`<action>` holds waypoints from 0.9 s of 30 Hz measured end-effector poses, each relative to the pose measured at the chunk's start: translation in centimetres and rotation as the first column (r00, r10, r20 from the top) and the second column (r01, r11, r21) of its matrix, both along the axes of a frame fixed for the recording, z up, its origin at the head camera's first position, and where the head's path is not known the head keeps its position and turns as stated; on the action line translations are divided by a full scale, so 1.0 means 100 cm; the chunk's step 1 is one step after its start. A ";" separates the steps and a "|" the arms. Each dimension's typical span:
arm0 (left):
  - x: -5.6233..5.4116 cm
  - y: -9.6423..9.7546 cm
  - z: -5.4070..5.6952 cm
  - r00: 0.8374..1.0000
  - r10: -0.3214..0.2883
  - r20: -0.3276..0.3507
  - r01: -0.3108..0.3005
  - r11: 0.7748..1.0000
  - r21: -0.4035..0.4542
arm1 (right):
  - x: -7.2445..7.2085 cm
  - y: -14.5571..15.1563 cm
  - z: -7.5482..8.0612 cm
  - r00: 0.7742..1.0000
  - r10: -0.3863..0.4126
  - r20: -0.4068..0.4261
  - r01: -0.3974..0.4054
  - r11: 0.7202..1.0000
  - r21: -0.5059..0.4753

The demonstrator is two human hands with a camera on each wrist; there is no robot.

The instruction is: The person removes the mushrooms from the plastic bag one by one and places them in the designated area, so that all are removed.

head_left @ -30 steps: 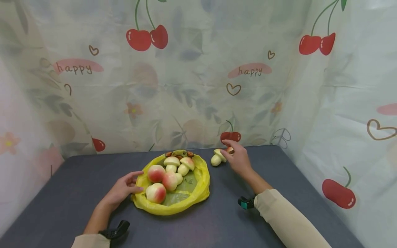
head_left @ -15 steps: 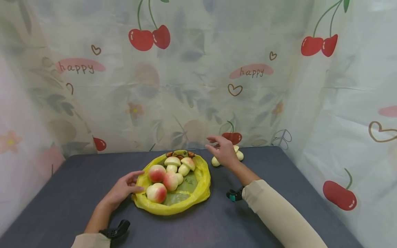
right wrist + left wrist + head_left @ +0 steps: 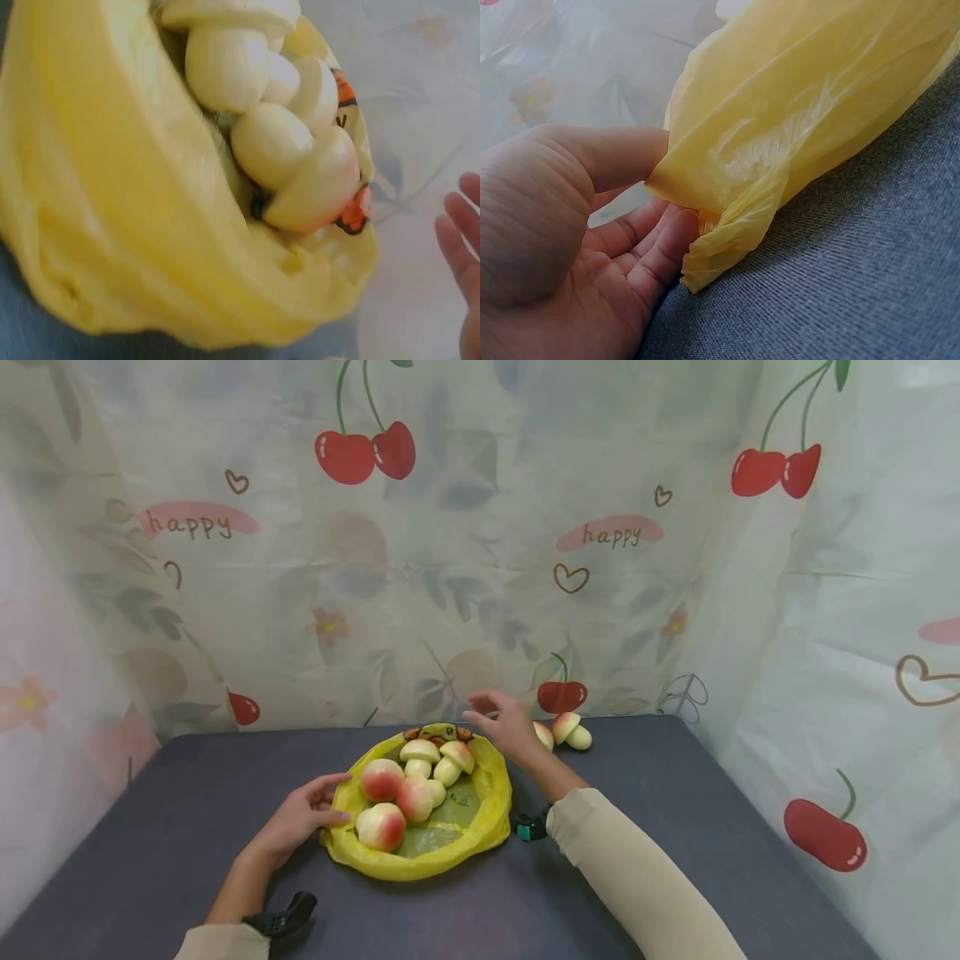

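Observation:
A yellow plastic bag (image 3: 491,814) lies on the dark table with its mouth rolled open. Inside are several cream toy mushrooms (image 3: 384,827) with reddish caps. On the left, my left hand (image 3: 295,820) holds the bag's rim; in the left wrist view the thumb and fingers meet around its yellow edge (image 3: 735,232). My right hand (image 3: 504,727) hovers near the bag's back right rim, nothing in its fingers. In the right wrist view those fingers (image 3: 459,232) are spread, apart from the bag, and mushrooms (image 3: 319,184) show inside.
Two more mushrooms lie at the table's back right: one (image 3: 572,732) in full view, the other (image 3: 543,735) partly behind my right hand. A printed curtain (image 3: 450,568) hangs behind the table (image 3: 637,810) and along its sides.
My right hand has moved left from over the loose mushrooms at the back right to the bag's back rim, uncovering one of them. My left hand has stayed at the bag.

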State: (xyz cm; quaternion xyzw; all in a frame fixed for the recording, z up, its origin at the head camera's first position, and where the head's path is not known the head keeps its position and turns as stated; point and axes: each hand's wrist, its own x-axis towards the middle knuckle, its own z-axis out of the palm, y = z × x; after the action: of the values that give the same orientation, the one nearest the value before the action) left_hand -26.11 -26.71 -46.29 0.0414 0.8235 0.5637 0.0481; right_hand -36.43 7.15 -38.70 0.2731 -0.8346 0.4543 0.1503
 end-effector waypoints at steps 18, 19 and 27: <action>0.000 0.000 0.000 1.000 -0.018 -0.017 0.019 1.000 0.019 | -0.011 -0.017 -0.025 0.941 0.017 0.338 -0.044 0.996 0.072; 0.000 0.000 0.001 1.000 -0.016 -0.017 0.016 1.000 0.019 | -0.012 -0.017 -0.026 0.938 0.021 0.345 -0.053 0.995 0.084; -0.001 -0.001 0.000 1.000 -0.003 -0.007 0.003 1.000 0.006 | -0.012 -0.024 -0.031 0.925 0.049 0.377 -0.134 0.970 0.203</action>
State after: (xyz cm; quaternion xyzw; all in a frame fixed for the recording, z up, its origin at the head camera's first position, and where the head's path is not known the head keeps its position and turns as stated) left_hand -26.18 -26.83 -46.29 0.0448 0.8218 0.5661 0.0462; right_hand -37.66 4.75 -41.78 0.2369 -0.8802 0.4065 -0.0629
